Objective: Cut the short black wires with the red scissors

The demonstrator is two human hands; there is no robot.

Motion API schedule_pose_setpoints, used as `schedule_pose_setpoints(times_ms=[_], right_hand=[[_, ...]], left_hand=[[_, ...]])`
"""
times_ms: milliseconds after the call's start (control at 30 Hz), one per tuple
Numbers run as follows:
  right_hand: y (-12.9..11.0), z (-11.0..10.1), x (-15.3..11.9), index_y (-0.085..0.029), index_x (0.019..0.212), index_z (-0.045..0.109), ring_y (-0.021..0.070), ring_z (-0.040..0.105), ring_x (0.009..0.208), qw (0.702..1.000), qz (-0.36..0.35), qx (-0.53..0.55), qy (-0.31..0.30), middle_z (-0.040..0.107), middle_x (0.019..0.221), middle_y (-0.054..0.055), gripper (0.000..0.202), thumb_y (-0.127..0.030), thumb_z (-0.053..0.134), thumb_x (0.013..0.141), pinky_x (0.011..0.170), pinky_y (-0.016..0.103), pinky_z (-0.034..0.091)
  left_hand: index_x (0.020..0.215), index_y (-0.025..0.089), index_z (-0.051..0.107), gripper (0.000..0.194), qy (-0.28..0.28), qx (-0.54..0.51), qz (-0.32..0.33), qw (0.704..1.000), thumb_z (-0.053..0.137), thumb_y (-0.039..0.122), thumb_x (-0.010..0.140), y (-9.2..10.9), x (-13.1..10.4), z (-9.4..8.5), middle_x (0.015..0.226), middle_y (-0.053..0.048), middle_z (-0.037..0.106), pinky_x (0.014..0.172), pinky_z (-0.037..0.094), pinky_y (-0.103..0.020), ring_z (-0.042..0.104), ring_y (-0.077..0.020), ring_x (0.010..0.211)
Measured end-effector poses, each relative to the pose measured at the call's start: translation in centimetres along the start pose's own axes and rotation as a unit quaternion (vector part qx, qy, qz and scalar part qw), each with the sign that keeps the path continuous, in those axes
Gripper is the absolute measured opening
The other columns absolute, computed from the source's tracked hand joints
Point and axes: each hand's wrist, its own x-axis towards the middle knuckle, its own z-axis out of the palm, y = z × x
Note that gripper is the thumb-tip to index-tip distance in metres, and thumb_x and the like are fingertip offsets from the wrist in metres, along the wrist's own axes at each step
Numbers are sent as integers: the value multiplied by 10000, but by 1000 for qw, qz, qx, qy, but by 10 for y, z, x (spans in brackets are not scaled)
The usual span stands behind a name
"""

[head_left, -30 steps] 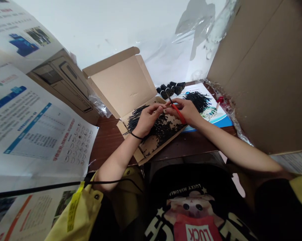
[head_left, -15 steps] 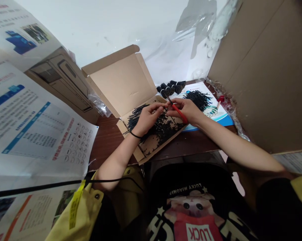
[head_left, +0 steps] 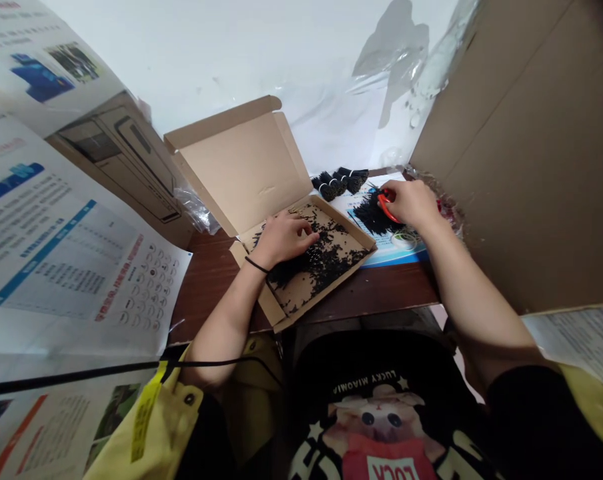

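Note:
My left hand (head_left: 284,238) is over the open cardboard box (head_left: 326,310), resting on thin black strips (head_left: 286,272) inside it. Its fingers are loosely bent, with a gap showing between thumb and forefinger; the other fingertips are hidden. Small black bits (head_left: 339,257) lie scattered over the box floor. My right hand (head_left: 414,202) is closed around red-handled scissors (head_left: 389,205), at the right side of a loose pile of black strips (head_left: 369,213). The scissors' blades are hidden from view, and whether a strip is also in these fingers I cannot tell.
Several black bundles tied with white bands (head_left: 339,183) lie behind the box. Pale rubber bands (head_left: 405,239) rest on a blue-and-white printed sheet (head_left: 381,259). A printed carton (head_left: 131,160) stands at left, and a tall cardboard panel (head_left: 526,153) at right. The box lid (head_left: 241,160) stands raised.
My right hand has moved right with the scissors, from the box to the loose strip pile. My left hand has parted from it and moved slightly left and down onto the strips.

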Motion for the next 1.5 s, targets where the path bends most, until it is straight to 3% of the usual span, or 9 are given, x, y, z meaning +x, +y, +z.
schedule_pose_setpoints(times_ms=[267,433,533,667,800,1067,1300,1400,1500], right_hand=[[-8,1,-5,-226,907,725,189,554,642,998,-40,-38,-14,669,737,92,239,-250,557,739,567,324,346],[-18,-5,-6,-226,958,716,195,562,651,999,-30,23,21,670,742,87,277,-355,533,795,562,319,337],[-26,-8,-7,-217,959,711,196,572,679,994,-42,99,31,670,742,78,294,-406,559,793,580,315,352],[-33,-8,-10,-209,913,706,200,576,690,991,-46,123,31,661,720,78,264,-388,544,806,590,319,354],[-33,-6,-10,-208,915,699,201,576,691,990,-36,128,42,668,739,84,251,-366,533,811,591,324,352],[-33,-3,-9,-198,849,694,152,533,611,977,-65,200,26,626,654,39,243,-398,572,786,579,292,363],[-36,-3,-11,-209,827,690,158,531,617,978,-64,197,18,622,640,35,228,-399,573,777,596,299,362],[-44,-2,-15,-201,813,685,149,542,610,963,-55,263,-19,637,632,30,238,-405,565,783,585,291,369],[-55,-1,-21,-180,812,684,138,554,590,932,-52,347,-93,639,604,21,269,-420,564,789,559,277,376]], left_hand=[[758,202,672,275,-102,17,-5,995,590,464,771,-10,-2,-10,923,-81,601,857,388,-433,498,-270,969],[805,224,673,358,-139,25,6,990,618,568,722,-9,-4,-19,1003,-78,576,890,353,-481,476,-300,1018],[845,225,660,346,-157,5,38,987,656,541,703,-6,-6,-21,1030,-63,563,894,359,-445,475,-278,1038],[742,207,657,255,-190,-19,72,979,680,459,713,-8,-6,-14,974,-43,568,860,394,-374,503,-226,984],[690,202,680,169,-180,-66,86,978,650,355,754,-10,-4,-12,926,-40,582,806,429,-320,539,-180,896],[672,211,685,197,-163,-198,86,963,667,387,756,-3,-2,-26,804,-14,625,711,458,-282,577,-139,746],[644,196,666,218,-118,-161,30,979,663,386,751,-5,-2,-23,755,-15,653,651,427,-269,570,-128,683],[657,195,676,239,-83,-161,22,983,646,406,766,-6,-2,-25,752,-23,660,631,416,-265,562,-126,672],[677,189,695,267,-45,-172,-7,984,656,441,756,-5,-3,-27,736,-32,666,585,403,-257,551,-123,645]])
